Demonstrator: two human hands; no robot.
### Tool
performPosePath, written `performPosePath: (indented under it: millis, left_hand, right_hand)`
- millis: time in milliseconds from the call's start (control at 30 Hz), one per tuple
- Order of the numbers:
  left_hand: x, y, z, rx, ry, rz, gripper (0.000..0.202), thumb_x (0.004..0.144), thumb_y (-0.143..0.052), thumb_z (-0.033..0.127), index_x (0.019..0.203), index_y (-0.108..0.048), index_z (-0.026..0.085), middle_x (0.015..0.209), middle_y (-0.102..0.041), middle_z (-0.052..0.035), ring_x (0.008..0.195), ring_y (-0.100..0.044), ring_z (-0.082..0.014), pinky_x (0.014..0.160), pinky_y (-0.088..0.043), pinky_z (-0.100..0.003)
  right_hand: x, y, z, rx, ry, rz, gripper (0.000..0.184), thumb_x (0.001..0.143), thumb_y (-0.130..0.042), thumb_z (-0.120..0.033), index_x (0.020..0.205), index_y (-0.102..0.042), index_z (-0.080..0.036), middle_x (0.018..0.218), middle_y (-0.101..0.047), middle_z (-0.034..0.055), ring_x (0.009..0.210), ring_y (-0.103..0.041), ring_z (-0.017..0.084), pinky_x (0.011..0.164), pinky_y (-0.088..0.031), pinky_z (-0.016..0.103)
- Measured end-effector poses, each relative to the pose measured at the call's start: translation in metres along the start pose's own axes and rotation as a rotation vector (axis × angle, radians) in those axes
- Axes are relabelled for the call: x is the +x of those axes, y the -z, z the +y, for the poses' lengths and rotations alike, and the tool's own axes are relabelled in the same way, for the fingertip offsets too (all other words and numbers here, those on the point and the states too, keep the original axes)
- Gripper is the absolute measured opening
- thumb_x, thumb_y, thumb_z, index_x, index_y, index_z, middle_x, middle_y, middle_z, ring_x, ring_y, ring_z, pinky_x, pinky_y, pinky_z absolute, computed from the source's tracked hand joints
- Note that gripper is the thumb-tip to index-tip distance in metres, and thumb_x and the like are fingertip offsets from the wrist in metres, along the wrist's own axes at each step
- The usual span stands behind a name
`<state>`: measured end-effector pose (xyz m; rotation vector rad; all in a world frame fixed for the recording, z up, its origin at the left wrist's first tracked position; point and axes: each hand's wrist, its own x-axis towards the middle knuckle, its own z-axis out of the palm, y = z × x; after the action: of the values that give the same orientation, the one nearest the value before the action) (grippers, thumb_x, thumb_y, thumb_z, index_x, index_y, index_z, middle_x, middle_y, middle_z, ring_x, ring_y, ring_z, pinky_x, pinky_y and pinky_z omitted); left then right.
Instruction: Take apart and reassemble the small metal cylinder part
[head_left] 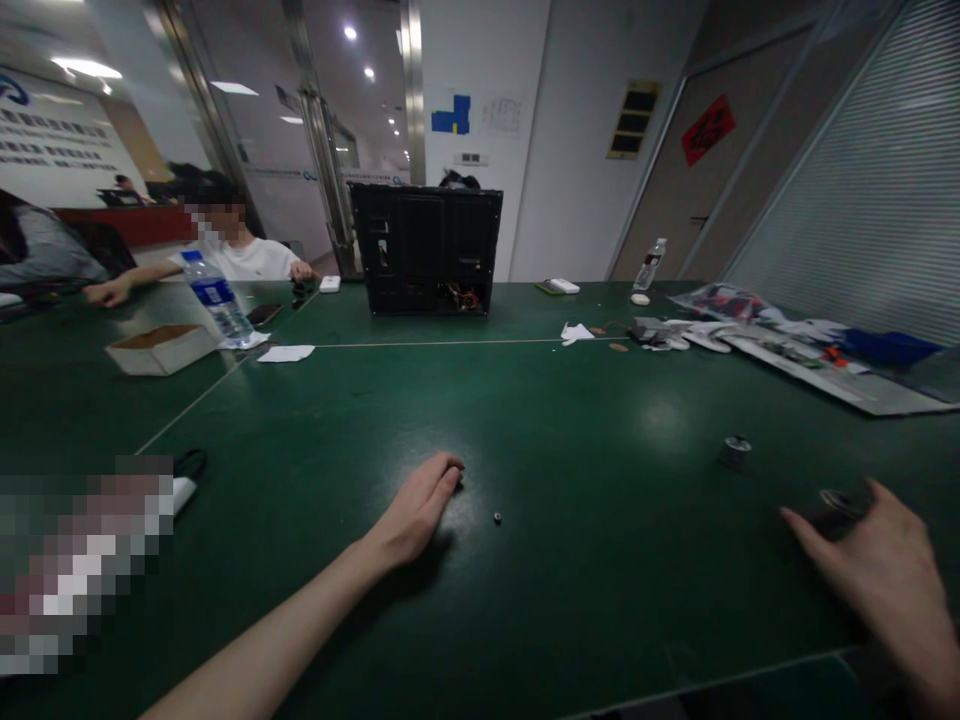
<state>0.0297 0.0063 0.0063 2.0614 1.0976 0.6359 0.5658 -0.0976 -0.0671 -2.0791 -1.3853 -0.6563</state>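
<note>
On the counter (600, 600), well right of the ring (497, 518), a dark cylinder (836, 505) sits between thumb and fingers of the right hand (883, 562). Looks upright; lower part too dark to be sure. Handling, my guess: stiff, fairly heavy for its bulk if metal, smooth side maybe a bit slippery, not fragile. Best hold: round the side wall, thumb opposite fingers. Right fingers wide, thumb well apart from them; contact with the cylinder can't be told. Right hand comes in low from the near side, palm turned toward the cylinder.

Beyond the ring and to its right, a metal part (737, 448) stands apart from the right hand. Ring itself likely light, stiff, easy to lose; pinch by the rim.

Just left of the ring: left hand (421, 508), back up, wrist low, fingers curled together. Dark bit at its fingertips; can't tell whether held.
</note>
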Motion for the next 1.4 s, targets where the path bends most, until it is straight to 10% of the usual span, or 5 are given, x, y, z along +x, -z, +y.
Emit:
performPosePath:
  millis: [267, 500, 733, 1067, 1400]
  left_hand:
    - [0.001, 0.000, -0.001, 0.032, -0.005, -0.013, 0.034, 0.096, -0.024, 0.040, 0.106, -0.049, 0.019, 0.105, -0.060, -0.0087, 0.100, -0.055, -0.0227, 0.092, -0.042, -0.038]
    - [-0.001, 0.000, -0.004, 0.052, -0.029, 0.001, 0.033, 0.097, -0.026, 0.037, 0.107, -0.051, 0.019, 0.104, -0.060, -0.0080, 0.099, -0.055, -0.0218, 0.092, -0.042, -0.036]
    - [-0.003, 0.002, -0.005, 0.062, -0.021, 0.005, 0.032, 0.096, -0.027, 0.034, 0.108, -0.052, 0.018, 0.106, -0.059, -0.0081, 0.100, -0.055, -0.0216, 0.092, -0.042, -0.036]
    - [-0.001, 0.001, -0.006, 0.065, -0.029, 0.002, 0.034, 0.096, -0.026, 0.034, 0.107, -0.053, 0.017, 0.104, -0.059, -0.0088, 0.099, -0.055, -0.0221, 0.090, -0.042, -0.036]
    - [-0.001, 0.000, -0.006, 0.068, -0.035, 0.002, 0.034, 0.096, -0.026, 0.034, 0.107, -0.053, 0.017, 0.105, -0.059, -0.0087, 0.099, -0.055, -0.0221, 0.091, -0.042, -0.036]
  right_hand:
    - [0.014, 0.066, -0.214, 0.352, 0.286, -0.130, 0.040, 0.086, -0.044, -0.049, 0.111, -0.055, -0.020, 0.113, -0.056, 0.0116, 0.105, -0.053, 0.029, 0.091, -0.043, 0.046]
    - [-0.005, 0.062, -0.329, 0.535, 0.793, -0.760, 0.027, 0.082, -0.058, -0.022, 0.109, -0.059, -0.021, 0.104, -0.061, 0.0084, 0.093, -0.057, 0.024, 0.081, -0.046, 0.039]
    - [0.005, 0.030, -0.357, 0.679, 0.875, -0.999, 0.009, 0.082, -0.055, -0.015, 0.085, -0.064, -0.017, 0.083, -0.062, 0.0045, 0.075, -0.057, 0.017, 0.068, -0.043, 0.028]
    - [-0.027, 0.007, -0.364, 1.834, -0.310, -1.394, 0.023, 0.076, -0.071, -0.030, 0.089, -0.059, -0.015, 0.074, -0.061, 0.0005, 0.063, -0.054, 0.008, 0.061, -0.040, 0.020]
    - [-0.029, 0.008, -0.367, 1.923, -0.462, -1.406, 0.027, 0.072, -0.076, -0.031, 0.088, -0.063, -0.013, 0.073, -0.063, 0.0029, 0.059, -0.054, 0.008, 0.058, -0.039, 0.020]
